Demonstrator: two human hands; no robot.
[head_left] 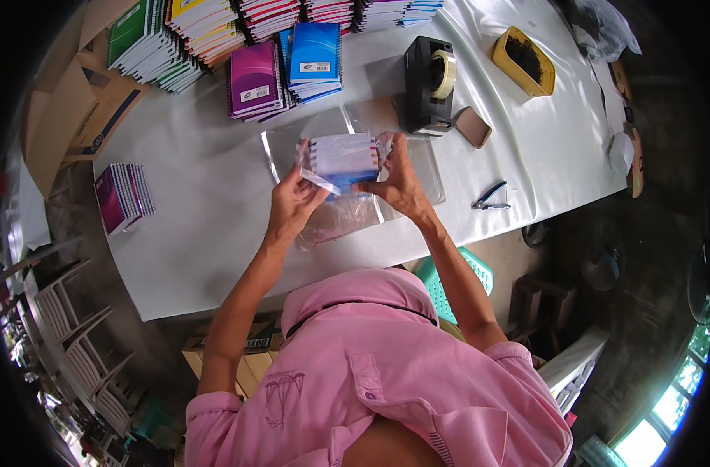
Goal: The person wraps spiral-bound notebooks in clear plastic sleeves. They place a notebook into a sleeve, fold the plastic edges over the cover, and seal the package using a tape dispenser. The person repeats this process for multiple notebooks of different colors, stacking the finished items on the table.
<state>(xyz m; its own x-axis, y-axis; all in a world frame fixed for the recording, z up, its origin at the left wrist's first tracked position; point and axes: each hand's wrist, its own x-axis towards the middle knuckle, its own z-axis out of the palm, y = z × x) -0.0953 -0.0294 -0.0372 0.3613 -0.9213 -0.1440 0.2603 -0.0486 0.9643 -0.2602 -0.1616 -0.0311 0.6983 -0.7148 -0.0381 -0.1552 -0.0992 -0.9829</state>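
Note:
Between my hands is a small stack of spiral notebooks [344,156] in clear plastic wrap, with white page edges up and a blue cover toward me. My left hand [294,201] grips its left side, and a whitish strip of film or tape shows by the fingers. With thumb and fingers, my right hand [401,183] holds the right end, where the plastic bunches up. Flat clear plastic bags [417,175] lie on the table beneath the stack. Beyond it stands a black tape dispenser [425,86] with a roll of clear tape.
Purple notebooks [254,78] and blue notebooks [316,54] sit in front of taller rows at the back. Another purple stack [124,198] is at the left edge. Nippers [491,197], a brown block [473,127] and a yellow tub [524,61] lie right. A cardboard box [98,109] stands left.

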